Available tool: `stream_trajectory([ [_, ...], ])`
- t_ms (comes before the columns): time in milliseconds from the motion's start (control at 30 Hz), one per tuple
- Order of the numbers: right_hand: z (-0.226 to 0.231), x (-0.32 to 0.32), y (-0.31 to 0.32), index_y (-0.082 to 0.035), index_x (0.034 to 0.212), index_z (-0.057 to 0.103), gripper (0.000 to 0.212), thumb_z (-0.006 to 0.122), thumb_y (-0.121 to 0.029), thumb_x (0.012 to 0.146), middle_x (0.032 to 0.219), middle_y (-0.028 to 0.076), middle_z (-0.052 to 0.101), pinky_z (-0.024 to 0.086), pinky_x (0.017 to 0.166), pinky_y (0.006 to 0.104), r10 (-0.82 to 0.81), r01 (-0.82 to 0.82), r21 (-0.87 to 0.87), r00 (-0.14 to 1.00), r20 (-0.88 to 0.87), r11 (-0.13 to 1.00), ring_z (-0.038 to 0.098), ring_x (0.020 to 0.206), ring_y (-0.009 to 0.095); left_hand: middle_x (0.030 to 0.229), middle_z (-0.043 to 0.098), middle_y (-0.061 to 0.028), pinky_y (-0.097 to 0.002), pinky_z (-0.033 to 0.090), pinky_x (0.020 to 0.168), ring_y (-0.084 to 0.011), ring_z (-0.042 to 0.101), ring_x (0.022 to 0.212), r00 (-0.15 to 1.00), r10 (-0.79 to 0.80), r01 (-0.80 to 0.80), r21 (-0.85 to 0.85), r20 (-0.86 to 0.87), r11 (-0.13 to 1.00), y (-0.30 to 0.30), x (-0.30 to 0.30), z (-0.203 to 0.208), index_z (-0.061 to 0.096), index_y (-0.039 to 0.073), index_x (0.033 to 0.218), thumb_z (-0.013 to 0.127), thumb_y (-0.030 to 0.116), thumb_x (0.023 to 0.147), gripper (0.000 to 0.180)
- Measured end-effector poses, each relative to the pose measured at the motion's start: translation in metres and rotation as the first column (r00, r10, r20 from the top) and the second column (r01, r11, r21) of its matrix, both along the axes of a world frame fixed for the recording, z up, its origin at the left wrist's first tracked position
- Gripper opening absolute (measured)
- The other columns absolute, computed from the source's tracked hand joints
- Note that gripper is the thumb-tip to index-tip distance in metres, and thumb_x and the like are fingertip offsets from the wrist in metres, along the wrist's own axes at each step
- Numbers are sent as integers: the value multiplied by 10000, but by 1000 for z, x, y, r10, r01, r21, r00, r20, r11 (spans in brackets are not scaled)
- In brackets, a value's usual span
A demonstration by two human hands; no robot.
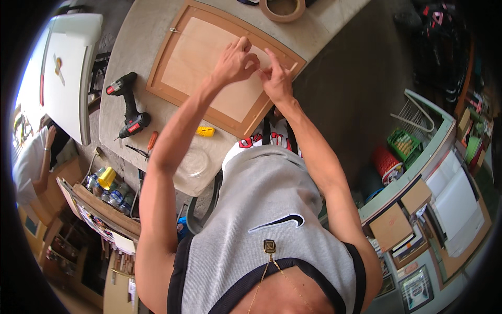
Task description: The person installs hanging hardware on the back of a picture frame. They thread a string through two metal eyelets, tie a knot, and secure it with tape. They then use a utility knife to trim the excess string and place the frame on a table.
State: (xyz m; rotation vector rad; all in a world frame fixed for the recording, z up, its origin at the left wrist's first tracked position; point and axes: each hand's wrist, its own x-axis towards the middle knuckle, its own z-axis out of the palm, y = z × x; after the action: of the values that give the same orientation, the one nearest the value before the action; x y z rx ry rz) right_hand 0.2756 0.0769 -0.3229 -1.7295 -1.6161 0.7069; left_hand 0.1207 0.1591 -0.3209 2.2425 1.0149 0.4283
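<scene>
A wooden picture frame (162, 63) lies face down on the table, its pale backing board (193, 57) showing. A small metal ring (173, 30) is fixed on its far left side, with a faint thin cord running from it toward my hands. Above the backing, my left hand (238, 63) is closed, the fingers curled in a pinch that seems to be on the cord. Close beside it, over the frame's right side, my right hand (276, 77) pinches too, its index finger raised. The cord between the fingertips is barely visible.
On the table (117, 57) are a black and red cordless drill (129, 107), an orange-handled screwdriver (152, 140), a yellow tool (205, 131), a clear round dish (193, 162) and a tape roll (282, 9). Another person (34, 162) is at far left. A cluttered bench (434, 152) stands right.
</scene>
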Motion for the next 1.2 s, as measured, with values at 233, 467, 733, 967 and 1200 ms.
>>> stream_trajectory([
  [233,5,15,18,-33,1291,441,677,733,-45,680,648,122,657,518,612,360,145,-179,-232,977,-154,956,672,634,287,740,408,-93,-371,395,641,-236,467,729,751,653,-647,-83,101,758,-98,-30,7,712,110,847,769,197,741,149],
  [467,7,27,27,35,1364,422,650,638,-101,766,612,182,581,473,549,407,433,-452,-159,890,-142,878,558,503,302,829,506,-177,-425,457,612,-335,535,700,505,861,-862,-68,-53,502,-196,-51,10,685,75,838,751,218,728,192],
  [733,-7,31,63,40,1448,219,773,548,-112,765,655,252,597,496,599,513,836,-773,-354,546,50,527,617,618,411,866,547,-124,-407,501,732,-298,595,821,-60,991,-988,-132,-118,-76,-218,-10,29,728,140,841,742,248,739,149],
  [967,-31,-47,127,6,1408,326,766,647,-126,726,1239,269,534,446,960,433,728,-784,-173,619,-294,596,532,1142,381,875,569,-190,-449,491,758,-383,574,856,-310,951,-950,-25,-20,-310,-228,71,27,705,101,843,718,224,767,145],
  [1200,-11,-53,194,-98,1131,609,411,655,-251,753,788,180,661,524,649,440,935,-987,-77,109,338,143,645,748,376,779,529,-100,-370,468,697,-262,552,754,-559,829,-829,2,-8,-559,-271,124,28,719,86,848,756,180,740,148],
])
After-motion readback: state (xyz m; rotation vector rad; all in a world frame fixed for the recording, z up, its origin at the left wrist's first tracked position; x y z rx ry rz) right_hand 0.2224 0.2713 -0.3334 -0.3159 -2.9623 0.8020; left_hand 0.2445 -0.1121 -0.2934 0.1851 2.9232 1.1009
